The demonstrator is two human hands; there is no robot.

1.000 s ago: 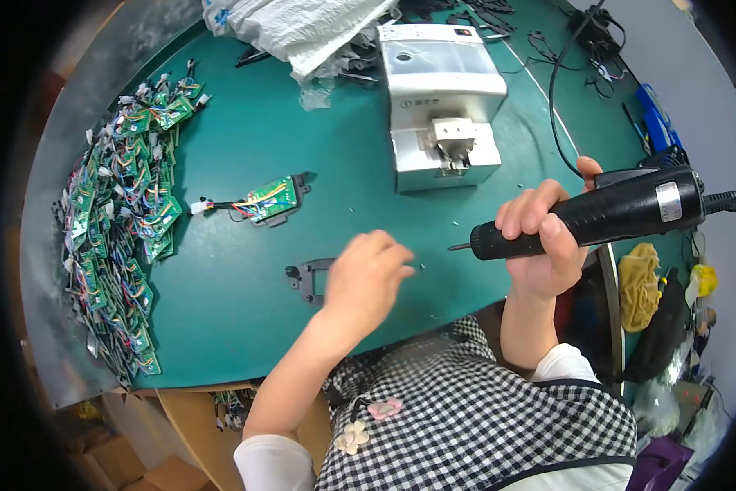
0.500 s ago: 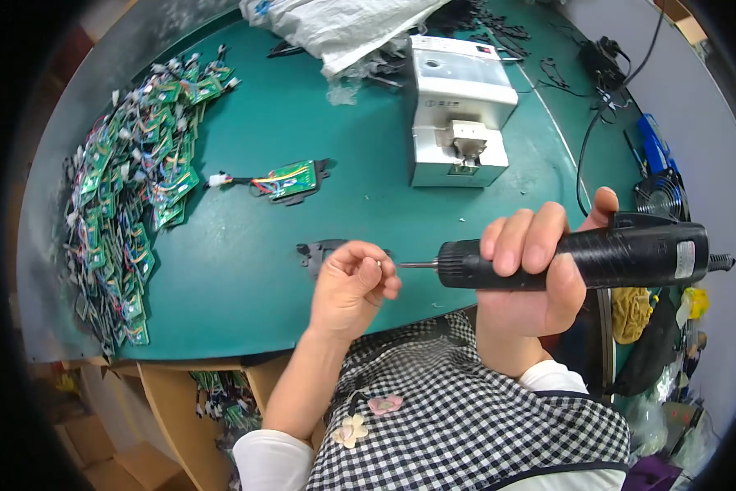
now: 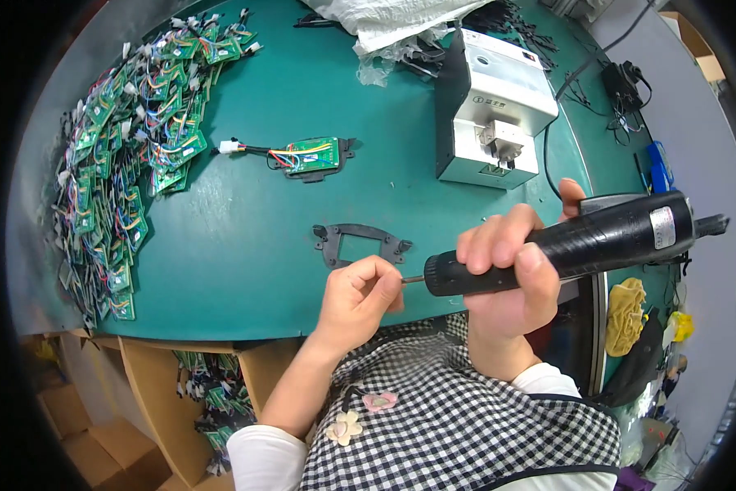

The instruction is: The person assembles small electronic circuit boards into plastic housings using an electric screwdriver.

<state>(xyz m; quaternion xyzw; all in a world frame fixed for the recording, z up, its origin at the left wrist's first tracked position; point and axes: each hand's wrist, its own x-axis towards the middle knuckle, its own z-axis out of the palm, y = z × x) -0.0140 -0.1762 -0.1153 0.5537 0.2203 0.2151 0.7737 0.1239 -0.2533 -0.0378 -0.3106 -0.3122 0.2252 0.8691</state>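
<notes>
My right hand (image 3: 507, 270) is wrapped round a black electric screwdriver (image 3: 605, 241), held almost level with its bit toward the left. At the tip of the bit, my left hand (image 3: 358, 299) is closed in a pinch of thumb and fingers. What the pinch holds is hidden. Just beyond the left hand, a black plastic bracket (image 3: 358, 231) with a square opening lies flat on the green mat (image 3: 245, 270). Farther back, a green circuit board (image 3: 317, 157) with coloured wires and a white connector rests on a similar black bracket.
A heap of wired circuit boards (image 3: 171, 110) covers the left side. A silver and black benchtop machine (image 3: 499, 102) stands at the back right, beside a white plastic bag (image 3: 384, 20). The screwdriver's cable (image 3: 550, 155) runs up the right. A yellow-brown cloth (image 3: 625, 315) lies at right.
The view has shifted, so the bench things sit differently in it. The bit's tip has come up to my left fingers, and the screwdriver tilts slightly. The bracket near my left hand is now less covered.
</notes>
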